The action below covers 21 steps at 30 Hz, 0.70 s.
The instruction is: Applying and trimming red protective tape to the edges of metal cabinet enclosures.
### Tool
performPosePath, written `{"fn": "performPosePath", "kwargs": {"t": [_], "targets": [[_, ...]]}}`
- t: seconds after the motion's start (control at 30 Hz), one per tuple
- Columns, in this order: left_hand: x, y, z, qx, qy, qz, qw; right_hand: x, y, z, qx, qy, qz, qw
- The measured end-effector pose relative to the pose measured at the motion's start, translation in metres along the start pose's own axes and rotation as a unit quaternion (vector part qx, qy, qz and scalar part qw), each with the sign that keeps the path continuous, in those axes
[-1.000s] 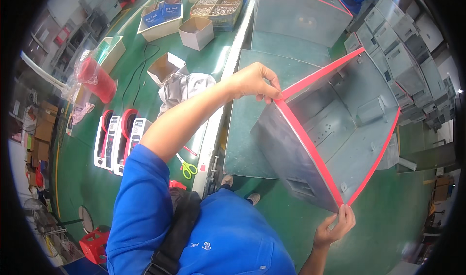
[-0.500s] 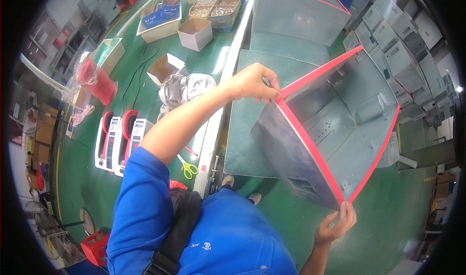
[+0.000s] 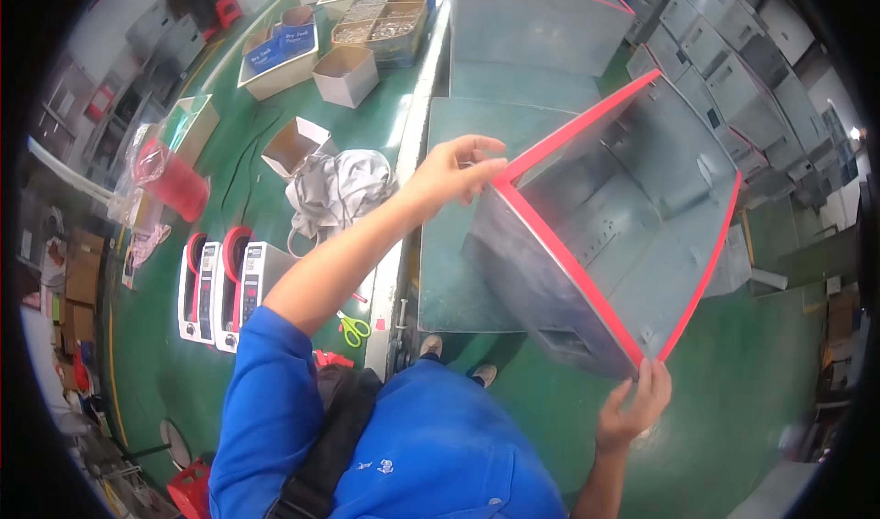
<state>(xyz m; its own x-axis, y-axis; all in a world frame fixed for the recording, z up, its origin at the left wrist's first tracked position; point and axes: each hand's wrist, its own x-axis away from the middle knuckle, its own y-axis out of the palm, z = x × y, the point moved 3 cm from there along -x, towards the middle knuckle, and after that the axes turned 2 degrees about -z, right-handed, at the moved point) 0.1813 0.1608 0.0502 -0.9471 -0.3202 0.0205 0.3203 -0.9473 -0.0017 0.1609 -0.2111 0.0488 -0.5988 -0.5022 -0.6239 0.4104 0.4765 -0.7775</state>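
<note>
A grey metal cabinet shell (image 3: 541, 285) stands tilted on the bench, its open side facing up and right. Strips of red tape (image 3: 568, 258) run along its rim. At the upper left corner is my left hand (image 3: 458, 173), its fingers stretched out and its thumb side by the tape. My right hand (image 3: 634, 404) is at the lowest corner, fingertips touching the taped edge and thumb held apart. Inside the shell, a panel with small holes is visible. Whether the right fingertips bear any of its weight, I cannot tell.
Two white tape dispensers (image 3: 240, 290) with red rolls, green-handled scissors (image 3: 353, 329), a grey cloth (image 3: 344, 189) and open cardboard boxes (image 3: 346, 77) lie on the green surface at left. Another red-edged cabinet (image 3: 541, 29) stands beyond. Stacked grey cabinets (image 3: 733, 88) fill the far right.
My left fingers have straightened from a pinch at the taped corner. The shell sits slightly further left and higher in view as the whole picture shifts. My right hand stays at the low corner.
</note>
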Motion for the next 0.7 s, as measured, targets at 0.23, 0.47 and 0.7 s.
{"fn": "performPosePath", "kwargs": {"t": [0.23, 0.47, 0.7], "targets": [[0.006, 0.018, -0.015, 0.077, -0.021, 0.054, 0.995, 0.011, 0.011, 0.012, -0.009, -0.028, 0.01, 1.0], [0.003, 0.025, -0.021, 0.036, 0.007, 0.113, 0.993, 0.012, 0.019, 0.04, -0.033, -0.126, 0.063, 0.99], [0.011, 0.043, -0.018, -0.008, 0.053, 0.23, 0.972, -0.004, 0.019, 0.12, -0.137, -0.277, 0.023, 0.951]]}}
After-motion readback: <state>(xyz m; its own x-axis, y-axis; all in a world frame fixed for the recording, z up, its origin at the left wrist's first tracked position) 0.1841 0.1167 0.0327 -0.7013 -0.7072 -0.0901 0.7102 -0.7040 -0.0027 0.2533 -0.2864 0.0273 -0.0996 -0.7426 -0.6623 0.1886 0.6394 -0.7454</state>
